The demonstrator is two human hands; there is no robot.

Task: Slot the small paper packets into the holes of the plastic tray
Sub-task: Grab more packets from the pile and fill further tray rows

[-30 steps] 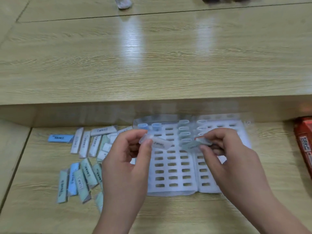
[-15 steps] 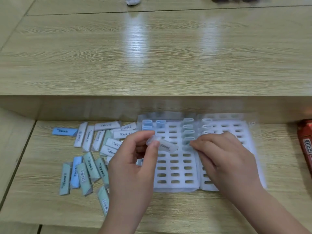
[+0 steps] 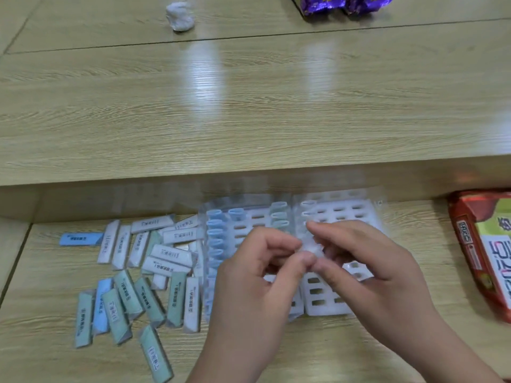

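We see both hands meeting above the white plastic tray point(image 3: 329, 306), its face rowed with oval holes. The left hand point(image 3: 257, 275) and right hand point(image 3: 362, 269) pinch one small, blurred whitish packet point(image 3: 312, 248) between fingertips. Blue and pale-green slotted packets point(image 3: 215, 233) stand in the tray's far rows, and loose packets point(image 3: 143, 272) lie on the table just left of it.

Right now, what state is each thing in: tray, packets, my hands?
plastic tray: flat, most holes empty.
slotted packets: upright in holes, mainly the left column.
loose packets: lying scattered left of the tray.
white packet: held above the tray, blurred.
left hand: pinches the white packet.
right hand: pinches it too.
paper ball: crumpled, lying far back.
red bag: lying at the right.
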